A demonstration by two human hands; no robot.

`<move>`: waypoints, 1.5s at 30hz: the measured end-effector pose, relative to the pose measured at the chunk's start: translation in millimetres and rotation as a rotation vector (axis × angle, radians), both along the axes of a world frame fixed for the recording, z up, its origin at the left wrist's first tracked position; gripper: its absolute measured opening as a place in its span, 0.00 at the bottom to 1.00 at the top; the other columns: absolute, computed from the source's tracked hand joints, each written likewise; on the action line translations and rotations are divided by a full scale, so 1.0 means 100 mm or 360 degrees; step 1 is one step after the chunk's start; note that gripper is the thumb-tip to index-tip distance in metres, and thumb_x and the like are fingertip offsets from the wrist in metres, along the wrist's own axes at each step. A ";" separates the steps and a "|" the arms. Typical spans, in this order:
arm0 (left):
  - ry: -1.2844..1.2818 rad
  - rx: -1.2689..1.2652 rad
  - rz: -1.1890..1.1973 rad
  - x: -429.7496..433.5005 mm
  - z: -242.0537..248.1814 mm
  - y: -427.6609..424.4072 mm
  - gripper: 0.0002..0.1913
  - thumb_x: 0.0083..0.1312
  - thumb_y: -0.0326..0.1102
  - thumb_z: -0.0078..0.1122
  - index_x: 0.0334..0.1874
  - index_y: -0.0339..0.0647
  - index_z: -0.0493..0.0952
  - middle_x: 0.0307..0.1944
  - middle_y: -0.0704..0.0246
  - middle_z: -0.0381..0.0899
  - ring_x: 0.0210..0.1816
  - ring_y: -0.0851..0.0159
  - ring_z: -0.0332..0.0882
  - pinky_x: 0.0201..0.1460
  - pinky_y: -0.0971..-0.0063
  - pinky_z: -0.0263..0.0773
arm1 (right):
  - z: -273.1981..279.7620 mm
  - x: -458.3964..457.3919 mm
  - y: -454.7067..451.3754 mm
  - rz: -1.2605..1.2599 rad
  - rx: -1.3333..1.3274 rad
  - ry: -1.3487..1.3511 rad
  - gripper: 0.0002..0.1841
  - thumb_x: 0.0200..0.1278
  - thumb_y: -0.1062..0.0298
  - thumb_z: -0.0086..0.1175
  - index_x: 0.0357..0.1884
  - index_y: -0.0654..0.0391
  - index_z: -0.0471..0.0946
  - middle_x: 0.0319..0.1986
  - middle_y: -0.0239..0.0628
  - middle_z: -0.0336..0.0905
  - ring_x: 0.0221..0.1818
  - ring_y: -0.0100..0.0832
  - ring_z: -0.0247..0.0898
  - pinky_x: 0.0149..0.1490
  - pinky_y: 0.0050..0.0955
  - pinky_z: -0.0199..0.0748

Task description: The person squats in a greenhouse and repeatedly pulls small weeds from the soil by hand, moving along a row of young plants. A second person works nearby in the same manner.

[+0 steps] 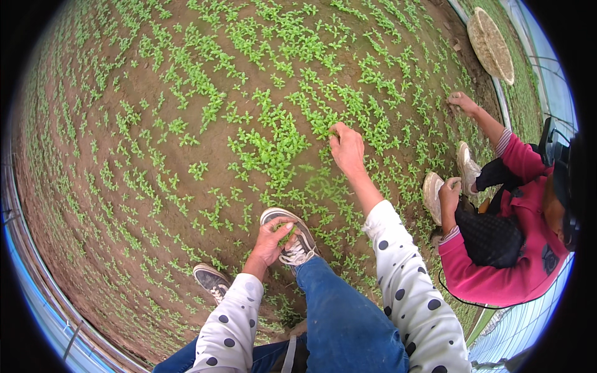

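Note:
My left hand (269, 241) is curled above my left-of-centre view of a dark canvas shoe (305, 242), with a few green plant bits (286, 237) between thumb and fingers. Further forward and to the right, my right hand (348, 148) reaches down with thumb and forefinger pinched at the leaves of a green seedling (322, 129); the fingertips partly hide the stem. A dense clump of seedlings (270, 144) grows from the brown soil (205, 149) just left of that hand.
At the right, another person in a pink top (503, 270) squats close by, one hand (462, 103) at the soil. A shallow, soil-coloured basin (490, 45) lies by a pale pipe (502, 102). Plastic sheeting (37, 307) edges the bed at the left. My other shoe (211, 279) stands among seedlings.

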State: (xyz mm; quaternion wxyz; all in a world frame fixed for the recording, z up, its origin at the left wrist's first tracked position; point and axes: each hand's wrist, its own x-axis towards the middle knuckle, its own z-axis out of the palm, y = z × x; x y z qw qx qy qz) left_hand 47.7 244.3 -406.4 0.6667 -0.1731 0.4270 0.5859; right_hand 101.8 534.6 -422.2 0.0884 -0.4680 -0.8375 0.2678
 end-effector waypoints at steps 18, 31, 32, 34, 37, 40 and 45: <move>0.0007 -0.0030 -0.0014 0.01 -0.01 -0.01 0.14 0.68 0.33 0.63 0.50 0.32 0.77 0.36 0.55 0.83 0.23 0.69 0.72 0.23 0.78 0.64 | -0.17 -0.15 0.08 -0.0209 -0.0148 -0.0005 0.11 0.56 0.74 0.61 0.42 0.58 0.79 0.40 0.46 0.79 0.43 0.49 0.77 0.48 0.46 0.73; -0.0019 -0.0053 -0.0027 -0.01 0.01 0.01 0.13 0.68 0.34 0.63 0.50 0.33 0.78 0.36 0.56 0.83 0.23 0.69 0.73 0.24 0.78 0.64 | 0.00 -0.32 0.19 0.0015 -0.0265 -0.0162 0.24 0.46 0.68 0.72 0.47 0.62 0.78 0.35 0.51 0.83 0.41 0.51 0.80 0.45 0.44 0.76; -0.0040 -0.0047 -0.0019 -0.01 0.01 0.01 0.13 0.68 0.34 0.63 0.50 0.33 0.78 0.36 0.56 0.83 0.23 0.69 0.73 0.24 0.77 0.64 | 0.03 -0.33 0.18 -0.0016 -0.0321 -0.0180 0.24 0.46 0.68 0.72 0.47 0.62 0.78 0.35 0.50 0.83 0.41 0.50 0.80 0.45 0.44 0.76; -0.0030 -0.0042 -0.0018 -0.01 0.01 0.01 0.13 0.68 0.34 0.63 0.50 0.33 0.78 0.35 0.56 0.83 0.23 0.69 0.72 0.24 0.77 0.64 | 0.07 -0.37 0.16 -0.0049 -0.0329 -0.0249 0.25 0.48 0.66 0.72 0.49 0.61 0.78 0.36 0.49 0.83 0.42 0.49 0.81 0.47 0.44 0.76; -0.0040 -0.0067 -0.0018 -0.01 0.01 0.01 0.13 0.68 0.34 0.63 0.50 0.34 0.78 0.35 0.56 0.83 0.23 0.69 0.72 0.24 0.77 0.65 | 0.08 -0.42 0.12 -0.0063 -0.0230 -0.0327 0.26 0.50 0.64 0.71 0.52 0.61 0.78 0.38 0.48 0.84 0.44 0.47 0.81 0.50 0.42 0.76; -0.0044 -0.0093 -0.0018 -0.01 0.02 0.01 0.13 0.68 0.34 0.63 0.50 0.34 0.78 0.35 0.56 0.83 0.22 0.69 0.72 0.24 0.77 0.66 | 0.01 -0.42 0.10 -0.0087 -0.0184 -0.0228 0.21 0.50 0.68 0.69 0.48 0.61 0.80 0.39 0.50 0.84 0.45 0.50 0.80 0.50 0.44 0.75; -0.0031 -0.0051 -0.0020 -0.01 -0.01 0.00 0.13 0.68 0.34 0.63 0.50 0.34 0.78 0.35 0.56 0.83 0.22 0.69 0.72 0.24 0.77 0.66 | -0.16 -0.34 0.07 -0.0177 -0.0100 0.0026 0.15 0.51 0.75 0.63 0.44 0.60 0.81 0.40 0.49 0.83 0.45 0.53 0.79 0.49 0.45 0.76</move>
